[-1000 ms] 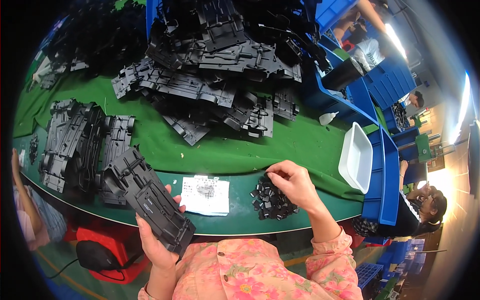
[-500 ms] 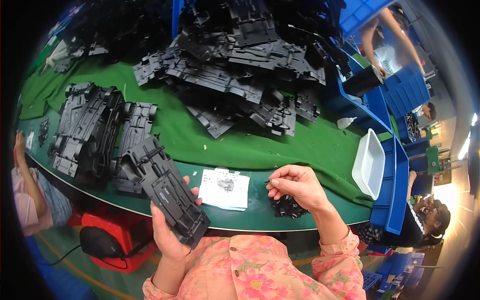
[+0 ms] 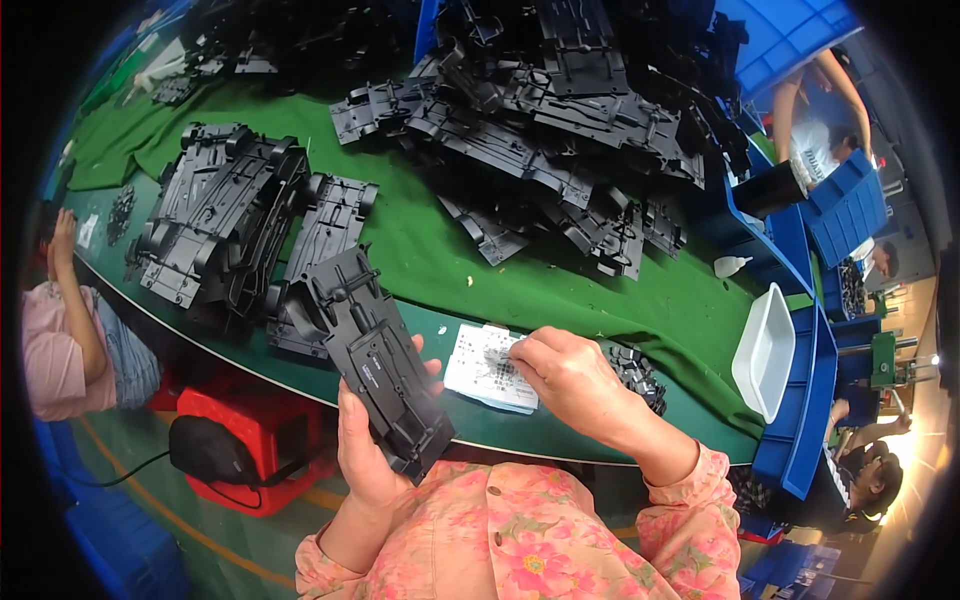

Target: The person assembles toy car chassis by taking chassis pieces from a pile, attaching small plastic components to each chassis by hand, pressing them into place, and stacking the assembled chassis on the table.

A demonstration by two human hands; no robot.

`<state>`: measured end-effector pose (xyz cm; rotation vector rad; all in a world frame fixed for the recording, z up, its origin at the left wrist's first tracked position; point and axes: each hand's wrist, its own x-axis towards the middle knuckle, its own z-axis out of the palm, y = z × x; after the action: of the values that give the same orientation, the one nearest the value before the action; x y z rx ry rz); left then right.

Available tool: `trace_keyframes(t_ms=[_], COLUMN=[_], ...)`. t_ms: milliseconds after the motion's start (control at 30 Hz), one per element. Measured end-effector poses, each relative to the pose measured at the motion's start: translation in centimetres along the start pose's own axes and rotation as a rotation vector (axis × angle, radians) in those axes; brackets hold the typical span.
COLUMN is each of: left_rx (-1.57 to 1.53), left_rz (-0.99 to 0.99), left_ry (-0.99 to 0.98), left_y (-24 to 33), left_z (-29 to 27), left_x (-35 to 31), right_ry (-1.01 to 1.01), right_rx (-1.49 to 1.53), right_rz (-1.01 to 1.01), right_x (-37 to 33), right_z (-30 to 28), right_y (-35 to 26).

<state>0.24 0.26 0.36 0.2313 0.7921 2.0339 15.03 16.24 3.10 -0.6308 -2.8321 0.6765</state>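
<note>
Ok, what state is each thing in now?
Left hand: gripping black chassis
Black chassis: held, tilted
Right hand: pinched, contents hidden
Printed paper: partly covered
Small black parts: loosely heaped
Left chassis stack: overlapping
Far chassis pile: jumbled
White tray: upright, open-topped
Green cloth: rumpled

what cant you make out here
In the head view:
- Anything pinched in the right hand: its fingers hide it.
- Part of the left hand: behind the black plastic chassis.
- Part of the small black parts heap: behind the right hand.
- Far side of the chassis pile: dark, cut off by upper edge.
</note>
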Motion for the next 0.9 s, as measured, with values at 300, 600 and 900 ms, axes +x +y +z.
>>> trace_keyframes(t_ms=[300, 600, 900], left_rx=[-0.031, -0.062, -0.275], left_rz=[0.021, -0.03, -0.155], left_ry=[-0.016, -0.015, -0.065], left_y=[0.0, -0.1, 0.0], left_z=[-0.6, 0.0, 0.2], left_x=[0.0, 0.0, 0.4], right_ry=[-0.053, -0.044, -0.086], right_rx=[-0.191, -0.204, 0.847], right_rz=[-0.144, -0.174, 0.518], right_x=[1.1, 0.7, -0.1], right_z=[0.4, 0.2, -1.4], right_y=[-1.2, -1.1, 0.1])
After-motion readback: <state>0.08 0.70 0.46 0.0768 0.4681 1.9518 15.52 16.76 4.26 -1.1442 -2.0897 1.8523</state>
